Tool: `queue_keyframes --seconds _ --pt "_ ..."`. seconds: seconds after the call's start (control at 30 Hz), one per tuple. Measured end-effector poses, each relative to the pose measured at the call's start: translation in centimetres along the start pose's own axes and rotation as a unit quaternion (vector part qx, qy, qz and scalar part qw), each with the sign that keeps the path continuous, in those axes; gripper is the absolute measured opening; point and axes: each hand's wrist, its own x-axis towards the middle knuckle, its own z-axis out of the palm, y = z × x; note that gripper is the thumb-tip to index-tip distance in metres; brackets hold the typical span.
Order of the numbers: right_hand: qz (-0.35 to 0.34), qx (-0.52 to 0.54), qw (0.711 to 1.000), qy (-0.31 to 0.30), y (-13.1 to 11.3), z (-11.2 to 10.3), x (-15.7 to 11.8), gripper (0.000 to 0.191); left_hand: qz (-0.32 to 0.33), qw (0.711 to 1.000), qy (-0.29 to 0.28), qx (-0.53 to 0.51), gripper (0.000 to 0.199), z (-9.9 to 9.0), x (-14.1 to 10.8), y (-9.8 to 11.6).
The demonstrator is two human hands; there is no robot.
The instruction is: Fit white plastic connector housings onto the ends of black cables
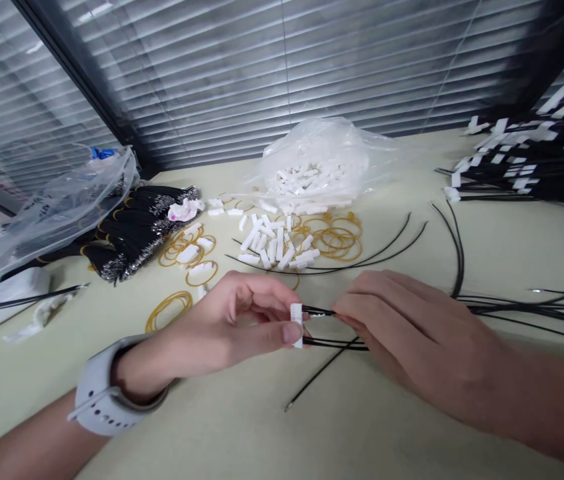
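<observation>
One white connector in the left hand, black wires in the right hand

Across the back, wide window blinds; below, a pale table. At the far right, a big heap of black cords with white tags. At the far left, a clear plastic sheet partly over dark bundles with silvery ends. At the back middle, a see-through bag of small white parts.

Front and center, both hands close together but apart. Right: fingers closed around the wires, just beside the connector, with lower wires reaching its edge. Left: connector pinched upright between thumb and fingers, above the table; a light gray watch band around the wrist.

Beyond the hands, two long curved wires on the table; nearer, one loose wire end pointing toward the front. Behind the left hand, yellow rubber bands in loops, some around or beside loose white pieces. Smallest, a silvery twisted bit between connector and right fingertips.
</observation>
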Motion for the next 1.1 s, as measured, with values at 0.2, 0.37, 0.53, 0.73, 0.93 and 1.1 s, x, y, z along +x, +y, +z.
queue_keyframes --seconds 0.2,0.37,0.53,0.73,0.93,1.1 --pt "-0.002 -0.017 1.000 0.007 -0.06 -0.04 -0.03 0.011 -0.023 1.000 -0.010 -0.005 0.008 0.06 0.02 0.37" --pt "-0.002 -0.022 1.000 0.013 -0.08 0.10 -0.11 0.011 -0.016 0.999 -0.001 0.038 0.011 0.25 -0.12 0.37" --pt "0.015 -0.061 0.998 0.023 -0.22 0.03 -0.13 0.012 -0.016 0.998 0.000 0.056 0.012 0.39 -0.18 0.38" --pt "0.033 -0.032 0.999 0.016 -0.24 0.10 -0.27 0.012 -0.018 0.997 0.000 0.069 0.013 0.45 -0.14 0.35" --pt "0.028 -0.034 0.999 0.018 -0.10 0.06 -0.38 0.011 -0.018 0.998 0.002 0.055 0.011 0.47 -0.08 0.43" --pt "0.016 -0.041 0.999 0.015 -0.02 -0.05 -0.59 0.006 -0.017 0.999 0.000 0.027 0.010 0.36 -0.05 0.35"
